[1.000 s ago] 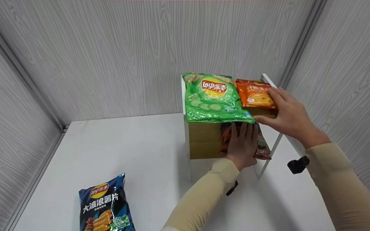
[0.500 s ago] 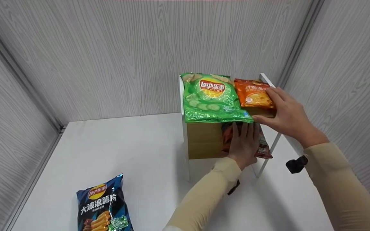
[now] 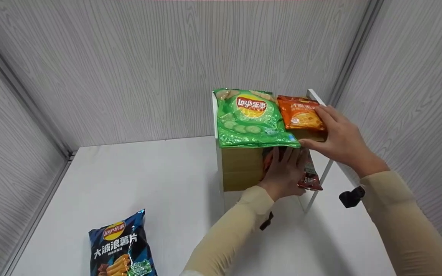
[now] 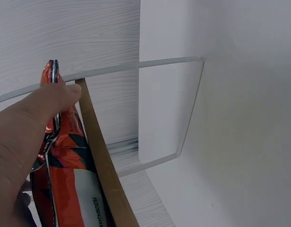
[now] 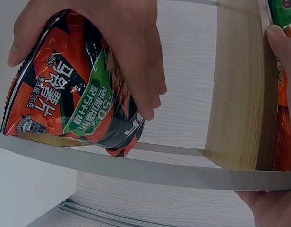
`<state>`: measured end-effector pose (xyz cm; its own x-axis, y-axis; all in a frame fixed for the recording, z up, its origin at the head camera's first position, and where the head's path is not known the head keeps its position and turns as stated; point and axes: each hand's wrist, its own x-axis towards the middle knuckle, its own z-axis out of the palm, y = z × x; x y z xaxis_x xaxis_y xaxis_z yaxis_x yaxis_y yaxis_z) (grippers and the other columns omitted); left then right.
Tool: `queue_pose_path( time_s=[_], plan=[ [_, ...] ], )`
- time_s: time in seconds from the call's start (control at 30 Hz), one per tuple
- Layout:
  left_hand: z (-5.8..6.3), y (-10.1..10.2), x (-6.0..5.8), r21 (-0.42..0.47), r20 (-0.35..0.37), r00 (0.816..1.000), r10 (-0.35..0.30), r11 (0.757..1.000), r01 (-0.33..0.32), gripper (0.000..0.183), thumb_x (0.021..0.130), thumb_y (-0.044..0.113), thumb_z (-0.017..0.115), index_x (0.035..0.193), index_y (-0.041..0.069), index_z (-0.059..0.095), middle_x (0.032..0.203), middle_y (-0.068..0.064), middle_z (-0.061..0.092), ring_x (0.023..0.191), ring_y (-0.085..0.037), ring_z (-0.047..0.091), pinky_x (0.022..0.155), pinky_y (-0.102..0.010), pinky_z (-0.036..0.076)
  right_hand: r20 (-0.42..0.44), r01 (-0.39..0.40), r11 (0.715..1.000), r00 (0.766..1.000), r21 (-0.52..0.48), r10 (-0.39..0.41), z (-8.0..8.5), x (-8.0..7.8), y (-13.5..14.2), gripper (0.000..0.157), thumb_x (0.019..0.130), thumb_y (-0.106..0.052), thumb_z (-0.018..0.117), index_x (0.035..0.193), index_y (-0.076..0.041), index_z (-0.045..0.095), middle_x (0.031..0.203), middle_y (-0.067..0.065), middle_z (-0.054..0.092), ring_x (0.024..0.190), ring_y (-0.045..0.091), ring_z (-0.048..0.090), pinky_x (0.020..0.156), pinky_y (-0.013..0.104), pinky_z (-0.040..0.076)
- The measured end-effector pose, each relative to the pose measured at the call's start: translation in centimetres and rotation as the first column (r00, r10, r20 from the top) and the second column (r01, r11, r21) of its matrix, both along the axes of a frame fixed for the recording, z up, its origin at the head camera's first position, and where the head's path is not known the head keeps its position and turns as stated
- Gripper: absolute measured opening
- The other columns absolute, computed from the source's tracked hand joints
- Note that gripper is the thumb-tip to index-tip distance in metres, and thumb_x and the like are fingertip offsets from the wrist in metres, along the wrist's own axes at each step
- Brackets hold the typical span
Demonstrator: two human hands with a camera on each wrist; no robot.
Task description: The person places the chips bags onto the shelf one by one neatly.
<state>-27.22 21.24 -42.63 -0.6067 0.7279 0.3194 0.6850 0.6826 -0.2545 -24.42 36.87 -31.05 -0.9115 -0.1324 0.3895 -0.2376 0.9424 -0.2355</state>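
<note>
My left hand (image 3: 284,176) reaches under the top level of a small two-tier rack (image 3: 220,165). Its fingers lie extended across a red-and-black chip bag (image 5: 55,90) on the lower wooden board (image 3: 240,168). In the left wrist view its thumb rests at the board's front edge, over the bag's crimped end. My right hand (image 3: 343,142) grips the rack's upper right corner, thumb on the front edge, fingers around the side rail. Beside it on the top level lie an orange snack bag (image 3: 303,115) and a green Lay's bag (image 3: 249,119).
A blue-and-black Lay's chip bag (image 3: 121,249) lies on the white table (image 3: 148,180) at the lower left. Grey wood-grain walls (image 3: 129,69) stand behind and at both sides. The green bag overhangs the rack's front edge.
My left hand shifts slightly left over the red-and-black bag, its fingers a little more bent and spread. The right hand keeps its grip; the view drifts slightly.
</note>
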Motion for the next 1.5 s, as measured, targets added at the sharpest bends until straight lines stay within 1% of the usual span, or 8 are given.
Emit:
queue_pose_path(
  time_s=[0.2, 0.4, 0.7, 0.8, 0.9, 1.03, 1.27, 1.5],
  plan=[
    [1.3, -1.7, 0.2, 0.020, 0.087, 0.995, -0.037, 0.999, 0.036, 0.120, 0.077, 0.074, 0.064, 0.160, 0.014, 0.003, 0.167, -0.005, 0.009, 0.154, -0.024, 0.012, 0.126, -0.050, 0.013, 0.009, 0.012, 1.000, 1.000, 0.000, -0.012, 0.1, 0.2, 0.0, 0.097, 0.082, -0.058, 0.071, 0.156, -0.012, 0.029, 0.159, 0.017, 0.031, 0.140, 0.048, 0.035, 0.108, 0.070, 0.033],
    [1.3, -3.6, 0.6, 0.108, 0.190, 0.975, -0.113, 0.990, 0.094, 0.116, 0.079, 0.068, 0.068, 0.160, 0.014, 0.005, 0.168, -0.006, 0.002, 0.156, -0.027, 0.000, 0.126, -0.050, 0.006, 0.019, 0.020, 1.000, 1.000, -0.005, -0.020, 0.1, 0.2, 0.0, 0.097, 0.082, -0.058, 0.071, 0.157, -0.013, 0.028, 0.159, 0.017, 0.030, 0.141, 0.048, 0.034, 0.108, 0.071, 0.032],
    [1.0, -6.7, 2.1, 0.163, 0.105, 0.968, -0.228, 0.964, 0.209, 0.111, 0.083, 0.061, 0.068, 0.160, 0.008, 0.008, 0.168, -0.011, 0.007, 0.156, -0.030, 0.004, 0.127, -0.047, 0.012, 0.007, 0.011, 1.000, 1.000, -0.001, -0.011, 0.1, 0.1, -0.2, 0.096, 0.082, -0.057, 0.072, 0.156, -0.012, 0.029, 0.159, 0.018, 0.031, 0.140, 0.047, 0.035, 0.108, 0.070, 0.034],
    [1.0, -7.8, 2.8, 0.212, 0.101, 0.953, -0.286, 0.942, 0.260, 0.106, 0.085, 0.057, 0.069, 0.159, 0.007, 0.012, 0.167, -0.011, 0.010, 0.156, -0.030, 0.004, 0.127, -0.045, 0.013, 0.000, 0.004, 1.000, 1.000, 0.006, -0.004, 0.1, 0.2, -0.2, 0.096, 0.082, -0.057, 0.071, 0.156, -0.011, 0.029, 0.158, 0.019, 0.032, 0.139, 0.048, 0.035, 0.107, 0.070, 0.034],
    [1.0, -8.8, 3.4, 0.273, 0.086, 0.927, -0.364, 0.904, 0.329, 0.099, 0.087, 0.052, 0.070, 0.158, 0.005, 0.018, 0.166, -0.011, 0.015, 0.156, -0.029, 0.004, 0.127, -0.043, 0.012, -0.008, -0.004, 1.000, 1.000, 0.009, 0.004, 0.2, 0.3, -0.2, 0.096, 0.083, -0.057, 0.071, 0.156, -0.010, 0.030, 0.157, 0.020, 0.032, 0.139, 0.049, 0.035, 0.106, 0.071, 0.034],
    [0.9, -10.3, 4.2, 0.336, 0.062, 0.894, -0.443, 0.853, 0.399, 0.094, 0.088, 0.045, 0.071, 0.157, 0.003, 0.022, 0.164, -0.014, 0.019, 0.154, -0.030, 0.014, 0.125, -0.039, 0.018, -0.012, 0.001, 1.000, 1.000, 0.007, -0.001, 0.1, 0.3, -0.2, 0.096, 0.082, -0.057, 0.072, 0.156, -0.010, 0.030, 0.157, 0.019, 0.032, 0.139, 0.048, 0.036, 0.107, 0.070, 0.035],
    [0.7, -13.2, 5.8, 0.421, 0.103, 0.856, -0.506, 0.802, 0.423, 0.094, 0.087, 0.037, 0.074, 0.158, 0.008, 0.020, 0.166, -0.012, 0.018, 0.152, -0.027, 0.023, 0.122, -0.034, 0.028, -0.025, -0.004, 1.000, 1.000, 0.005, 0.004, 0.0, 0.2, -0.2, 0.096, 0.082, -0.057, 0.072, 0.155, -0.011, 0.031, 0.156, 0.018, 0.034, 0.135, 0.048, 0.041, 0.105, 0.069, 0.037],
    [0.0, -15.9, 7.0, 0.489, 0.070, 0.846, -0.529, 0.757, 0.433, 0.090, 0.086, 0.027, 0.076, 0.157, 0.009, 0.024, 0.164, -0.009, 0.024, 0.151, -0.025, 0.028, 0.119, -0.036, 0.034, -0.012, 0.005, 1.000, 1.000, 0.007, -0.005, 0.0, 0.2, -0.3, 0.096, 0.083, -0.058, 0.071, 0.156, -0.011, 0.029, 0.158, 0.019, 0.032, 0.138, 0.049, 0.037, 0.106, 0.070, 0.036]
  ],
)
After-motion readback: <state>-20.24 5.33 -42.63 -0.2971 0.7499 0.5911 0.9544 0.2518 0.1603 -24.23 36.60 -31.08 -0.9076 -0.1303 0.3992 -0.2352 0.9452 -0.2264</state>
